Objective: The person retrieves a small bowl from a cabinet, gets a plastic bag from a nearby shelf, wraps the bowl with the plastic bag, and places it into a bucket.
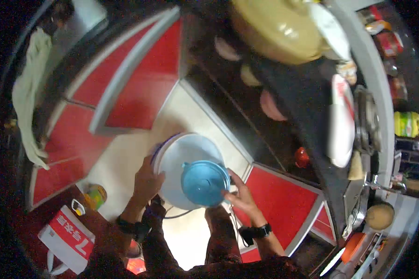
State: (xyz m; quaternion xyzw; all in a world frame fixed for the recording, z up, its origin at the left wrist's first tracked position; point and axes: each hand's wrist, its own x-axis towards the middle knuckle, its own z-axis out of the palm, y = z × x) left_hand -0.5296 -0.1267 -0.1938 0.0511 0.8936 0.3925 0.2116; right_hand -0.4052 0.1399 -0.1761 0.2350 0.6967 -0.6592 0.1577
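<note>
My right hand (241, 195) grips the right rim of a blue plastic bowl (202, 182), thumb at its edge. The bowl looks empty and is over the right part of a large pale round lid or container top (184, 151). At the left side of that container, my left hand (149, 179) rests with its fingers bent against the edge. Whether it bears any of the container's weight cannot be seen. A blue-purple rim shows at the container's upper left.
Red cabinets (277, 202) flank the pale floor (177, 104). A dark counter on the right carries a yellow pot (284, 35), a white oval dish (341, 135) and a red tomato-like item (301, 157). At lower left are a white-and-red box (69, 237) and a bottle (95, 196).
</note>
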